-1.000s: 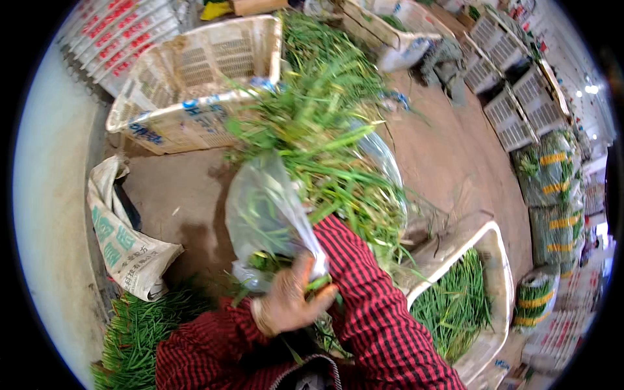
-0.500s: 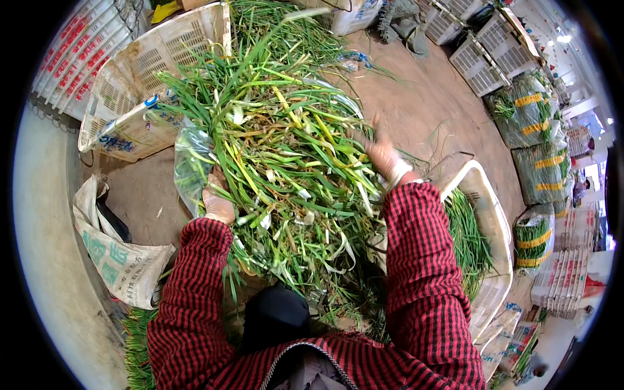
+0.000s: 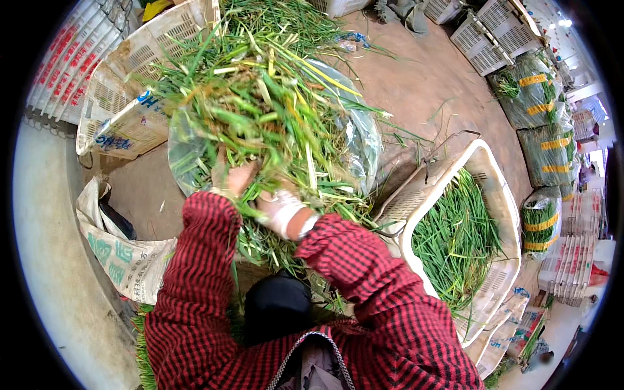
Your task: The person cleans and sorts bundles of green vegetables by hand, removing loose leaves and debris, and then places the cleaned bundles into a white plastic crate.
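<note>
A large loose heap of green and yellowed leafy stalks, like garlic chives or scallion trimmings, fills the middle. Part of it is smeared by motion. Under and around it shows a clear plastic bag, spread wide. My left hand is closed on stalks at the heap's near side. Close beside it, my right hand, in a pale thin glove, is also closed on stalks at the near edge. Leaves cover most fingertips of both hands.
A white crate of green stalks stands at my right. Another white crate leans at far left, near stacked crates. A printed sack lies at left. Wrapped green bundles are piled at far right. A dark rounded object is near me.
My right hand has swung from the heap's right side inward, next to my left hand. The heap has shifted away from me, uncovering the bag's right side. The right crate shows more fully.
</note>
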Motion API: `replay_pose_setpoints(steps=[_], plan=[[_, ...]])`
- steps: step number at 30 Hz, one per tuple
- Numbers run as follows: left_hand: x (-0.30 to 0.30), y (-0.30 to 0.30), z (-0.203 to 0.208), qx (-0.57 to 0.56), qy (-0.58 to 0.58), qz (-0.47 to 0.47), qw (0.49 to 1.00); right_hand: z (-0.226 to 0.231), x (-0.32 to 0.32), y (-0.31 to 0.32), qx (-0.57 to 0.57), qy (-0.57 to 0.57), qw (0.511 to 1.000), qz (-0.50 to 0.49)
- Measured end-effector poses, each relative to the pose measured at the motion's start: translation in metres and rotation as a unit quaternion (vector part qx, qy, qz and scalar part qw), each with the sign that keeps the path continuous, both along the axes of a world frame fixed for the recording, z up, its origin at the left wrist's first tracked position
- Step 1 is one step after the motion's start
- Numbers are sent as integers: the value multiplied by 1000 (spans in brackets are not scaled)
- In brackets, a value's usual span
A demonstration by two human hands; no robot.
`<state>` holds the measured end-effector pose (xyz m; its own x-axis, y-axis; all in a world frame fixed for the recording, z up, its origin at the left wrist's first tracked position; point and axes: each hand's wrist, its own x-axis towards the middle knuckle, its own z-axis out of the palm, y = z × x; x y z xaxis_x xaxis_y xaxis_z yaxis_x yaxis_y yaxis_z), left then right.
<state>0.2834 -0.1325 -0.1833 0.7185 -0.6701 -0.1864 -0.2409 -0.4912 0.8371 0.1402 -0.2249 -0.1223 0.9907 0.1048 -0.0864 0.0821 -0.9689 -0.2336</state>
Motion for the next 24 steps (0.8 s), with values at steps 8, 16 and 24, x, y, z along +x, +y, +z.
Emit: replay_pose_setpoints(steps=[8,16,24], plan=[[-3,-16,-40,-282,130,159,937,-4,-88,-143,84,-78,941,-320],[5,-18,-35,-293,167,172,925,-2,-67,-185,-141,72,947,-280],[43,-24,-16,-334,322,242,852,121,-135,-230,-61,-159,924,-342]])
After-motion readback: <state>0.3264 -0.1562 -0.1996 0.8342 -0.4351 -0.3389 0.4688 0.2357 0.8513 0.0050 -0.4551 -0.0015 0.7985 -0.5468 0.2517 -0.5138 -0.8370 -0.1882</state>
